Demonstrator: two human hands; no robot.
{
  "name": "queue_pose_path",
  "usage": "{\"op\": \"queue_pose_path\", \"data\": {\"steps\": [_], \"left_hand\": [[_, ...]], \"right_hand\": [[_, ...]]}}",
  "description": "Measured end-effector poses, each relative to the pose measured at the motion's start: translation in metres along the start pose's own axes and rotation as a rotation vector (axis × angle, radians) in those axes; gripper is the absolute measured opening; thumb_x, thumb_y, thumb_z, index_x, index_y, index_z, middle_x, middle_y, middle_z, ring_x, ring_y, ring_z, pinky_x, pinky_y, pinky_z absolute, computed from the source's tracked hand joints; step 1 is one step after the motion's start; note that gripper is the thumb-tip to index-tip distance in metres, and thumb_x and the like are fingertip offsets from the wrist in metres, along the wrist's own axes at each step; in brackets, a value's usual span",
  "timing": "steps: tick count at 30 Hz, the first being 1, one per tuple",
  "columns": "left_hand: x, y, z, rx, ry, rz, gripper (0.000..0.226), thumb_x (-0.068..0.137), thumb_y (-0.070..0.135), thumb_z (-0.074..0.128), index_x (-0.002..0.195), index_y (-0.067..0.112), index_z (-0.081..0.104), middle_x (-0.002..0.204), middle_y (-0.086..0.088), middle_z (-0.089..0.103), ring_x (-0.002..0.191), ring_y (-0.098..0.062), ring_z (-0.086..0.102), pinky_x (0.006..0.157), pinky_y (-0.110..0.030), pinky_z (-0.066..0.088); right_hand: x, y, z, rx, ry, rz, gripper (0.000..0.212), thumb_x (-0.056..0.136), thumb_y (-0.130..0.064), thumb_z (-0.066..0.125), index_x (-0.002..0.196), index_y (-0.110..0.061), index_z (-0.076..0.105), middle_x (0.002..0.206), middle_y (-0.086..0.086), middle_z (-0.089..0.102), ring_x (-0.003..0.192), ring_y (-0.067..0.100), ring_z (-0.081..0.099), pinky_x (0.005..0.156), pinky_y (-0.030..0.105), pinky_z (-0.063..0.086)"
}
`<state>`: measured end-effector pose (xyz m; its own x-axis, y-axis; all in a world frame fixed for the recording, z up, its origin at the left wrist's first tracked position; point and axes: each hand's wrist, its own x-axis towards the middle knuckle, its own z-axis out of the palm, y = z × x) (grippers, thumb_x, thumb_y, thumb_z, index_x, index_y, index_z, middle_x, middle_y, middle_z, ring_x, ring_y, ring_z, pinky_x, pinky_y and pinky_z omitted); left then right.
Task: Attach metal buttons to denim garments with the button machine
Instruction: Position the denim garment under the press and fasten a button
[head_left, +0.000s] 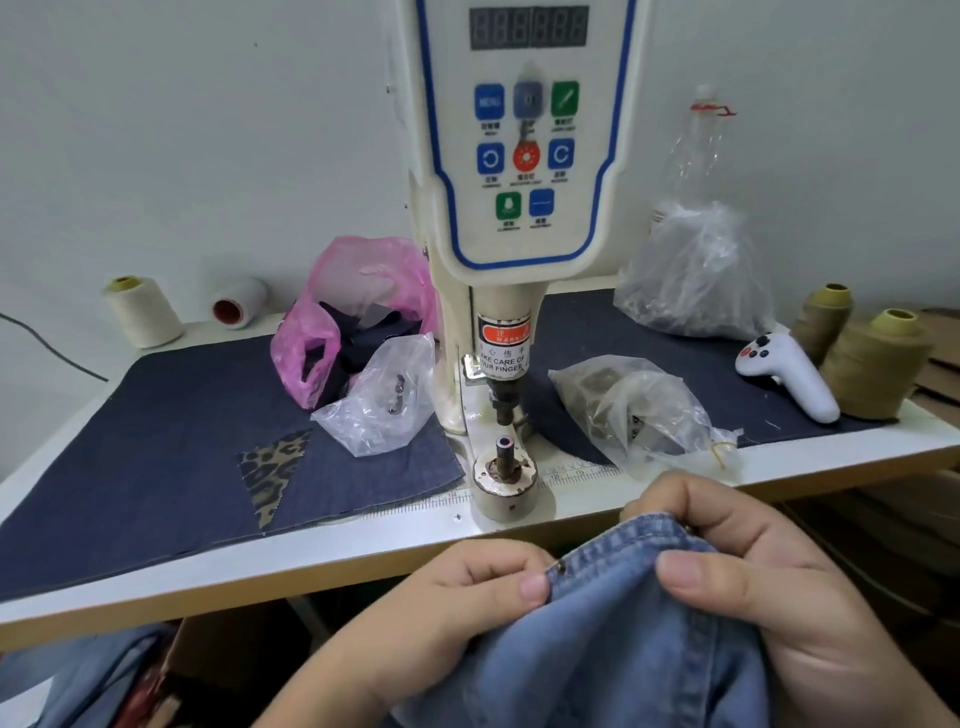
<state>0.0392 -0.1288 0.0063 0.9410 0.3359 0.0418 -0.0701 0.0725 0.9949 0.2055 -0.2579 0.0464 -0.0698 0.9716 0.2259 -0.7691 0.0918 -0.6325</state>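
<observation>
One white worktable (363, 540) is recorded, draped over most of its top with dark denim cloth (156, 441) bearing a leopard-print patch (272, 467). One cream button machine (519, 182) is stood at the middle, its control panel faced forward and its lower die post (504, 457) left bare beneath the punch. One light-blue denim garment (623, 639) is held in front of the table edge, short of the die: its stitched hem is pinched by the left hand (467, 587) between thumb and curled fingers, and by the right hand (743, 566), whose fingers are curled over the fold. A small metal piece (561, 568) is seen at the hem by the left thumb. Three clear plastic bags (691, 270) and one pink bag (358, 306) are set around the machine. Four thread cones (143, 312) are placed along the back, two on each side. One white handheld controller (784, 371) is laid at the right.
</observation>
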Motion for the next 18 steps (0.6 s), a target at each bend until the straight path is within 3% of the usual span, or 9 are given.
{"op": "queue_pose_path", "data": {"steps": [1, 2, 4, 8, 10, 13, 18], "left_hand": [[0.0, -0.002, -0.004, -0.001, 0.032, -0.022, 0.031, 0.077, 0.05, 0.078, 0.069, 0.023, 0.064, 0.073, 0.0, 0.049, 0.066, -0.009, 0.043, 0.06, -0.022, 0.033], [0.0, -0.001, -0.009, 0.024, 0.074, -0.026, 0.029, 0.077, 0.048, 0.076, 0.067, 0.024, 0.064, 0.068, 0.004, 0.047, 0.062, -0.006, 0.041, 0.057, -0.021, 0.03], [0.0, 0.01, -0.018, 0.072, 0.16, 0.016, 0.024, 0.078, 0.042, 0.072, 0.064, 0.023, 0.064, 0.063, 0.009, 0.048, 0.058, -0.002, 0.042, 0.054, -0.016, 0.033], [0.004, 0.029, -0.038, 0.099, 0.31, 0.092, 0.025, 0.076, 0.04, 0.071, 0.062, 0.021, 0.062, 0.059, 0.004, 0.051, 0.054, -0.007, 0.045, 0.053, -0.015, 0.037], [0.012, 0.029, -0.044, 0.145, 0.427, 0.083, 0.029, 0.071, 0.043, 0.072, 0.061, 0.021, 0.058, 0.064, -0.006, 0.044, 0.063, -0.018, 0.039, 0.058, -0.026, 0.032], [0.026, 0.021, -0.049, 0.226, 0.56, 0.046, 0.034, 0.072, 0.041, 0.073, 0.057, 0.022, 0.049, 0.066, -0.007, 0.037, 0.067, -0.019, 0.032, 0.062, -0.033, 0.026], [0.034, 0.007, -0.063, 0.225, 0.608, 0.021, 0.034, 0.062, 0.047, 0.069, 0.055, 0.024, 0.045, 0.065, -0.003, 0.035, 0.067, -0.017, 0.031, 0.063, -0.034, 0.024]], "right_hand": [[0.001, -0.003, -0.002, -0.125, 0.061, 0.001, 0.011, 0.084, 0.003, 0.069, 0.092, 0.004, 0.06, 0.089, 0.033, 0.066, 0.082, 0.039, 0.07, 0.074, 0.041, 0.058], [0.003, -0.005, -0.005, -0.214, 0.132, -0.022, 0.026, 0.07, -0.006, 0.083, 0.084, 0.0, 0.063, 0.08, 0.027, 0.068, 0.07, 0.033, 0.07, 0.064, 0.037, 0.058], [0.009, -0.005, -0.011, -0.275, 0.25, -0.049, 0.041, 0.048, -0.014, 0.093, 0.076, -0.003, 0.065, 0.068, 0.019, 0.065, 0.057, 0.025, 0.066, 0.054, 0.031, 0.056], [0.038, -0.001, -0.033, -0.349, 0.36, -0.021, 0.04, 0.045, -0.021, 0.094, 0.072, -0.007, 0.067, 0.069, 0.015, 0.064, 0.059, 0.022, 0.064, 0.059, 0.028, 0.056], [0.055, 0.004, -0.047, -0.409, 0.435, 0.03, 0.024, 0.055, -0.017, 0.085, 0.068, -0.011, 0.066, 0.07, 0.014, 0.063, 0.061, 0.022, 0.063, 0.061, 0.028, 0.055], [0.078, 0.013, -0.059, -0.367, 0.473, 0.071, 0.01, 0.071, -0.016, 0.07, 0.069, -0.011, 0.062, 0.071, 0.013, 0.061, 0.07, 0.024, 0.061, 0.07, 0.035, 0.051], [0.091, 0.019, -0.074, -0.458, 0.485, 0.058, 0.006, 0.069, -0.015, 0.064, 0.066, -0.011, 0.061, 0.065, 0.01, 0.059, 0.063, 0.018, 0.059, 0.061, 0.028, 0.051]]}}
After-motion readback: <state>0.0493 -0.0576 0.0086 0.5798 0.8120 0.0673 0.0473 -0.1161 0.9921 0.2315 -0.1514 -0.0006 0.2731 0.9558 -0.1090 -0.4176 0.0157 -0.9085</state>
